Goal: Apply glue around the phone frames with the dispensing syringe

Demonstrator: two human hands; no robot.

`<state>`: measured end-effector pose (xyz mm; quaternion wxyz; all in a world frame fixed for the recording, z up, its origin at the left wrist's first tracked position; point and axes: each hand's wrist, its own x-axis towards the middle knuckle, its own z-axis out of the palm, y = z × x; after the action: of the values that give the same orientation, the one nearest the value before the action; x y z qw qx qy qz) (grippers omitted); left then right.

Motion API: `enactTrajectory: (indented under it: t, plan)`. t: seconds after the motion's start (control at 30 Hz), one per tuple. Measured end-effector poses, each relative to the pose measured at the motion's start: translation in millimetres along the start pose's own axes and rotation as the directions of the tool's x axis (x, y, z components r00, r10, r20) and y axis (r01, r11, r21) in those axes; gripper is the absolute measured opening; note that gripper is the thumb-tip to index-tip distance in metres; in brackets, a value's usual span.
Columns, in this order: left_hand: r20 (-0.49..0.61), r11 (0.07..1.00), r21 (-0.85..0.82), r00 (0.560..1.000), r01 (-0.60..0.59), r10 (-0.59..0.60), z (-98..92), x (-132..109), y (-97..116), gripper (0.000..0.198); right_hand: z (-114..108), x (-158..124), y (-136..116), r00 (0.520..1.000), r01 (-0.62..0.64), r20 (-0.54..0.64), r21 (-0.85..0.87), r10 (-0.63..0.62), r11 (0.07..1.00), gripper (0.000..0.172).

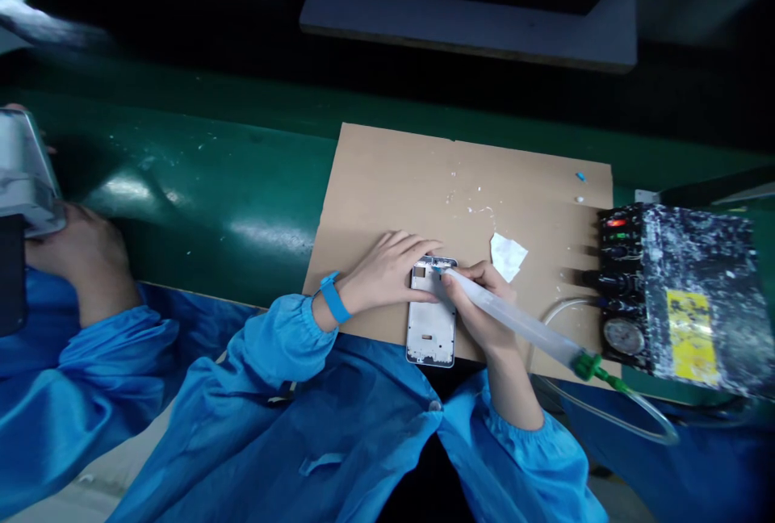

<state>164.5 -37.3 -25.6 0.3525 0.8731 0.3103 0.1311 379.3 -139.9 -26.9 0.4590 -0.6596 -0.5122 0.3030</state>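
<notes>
R hand (478, 297) grips syringe (514, 321) | white phone frame (431, 321), flat on cardboard (424, 184)

A brown cardboard sheet (387, 176) lies on the green conveyor belt (230, 184), with a crumpled white paper scrap (507, 255) on it. At its right edge sits a paint-spattered black control box (684, 297) with a dial. At far left, a co-worker's hand (78, 253) rests beside a grey device (24, 176).

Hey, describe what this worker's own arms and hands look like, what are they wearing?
Both hands are bare, no gloves. The left hand has a bright blue wristband at the wrist. Both arms wear bright blue smock sleeves with gathered elastic cuffs; the right hand has no band showing.
</notes>
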Motion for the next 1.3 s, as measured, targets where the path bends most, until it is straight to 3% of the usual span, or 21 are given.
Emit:
enactTrajectory:
  t: [1.3]
  plan:
    - [-0.017,0.999,0.026,1.0,-0.022,0.023,-1.0,0,4,0.076,2,-3,8,1.0,0.0,-0.011,-0.009,0.0,1.0,0.032]
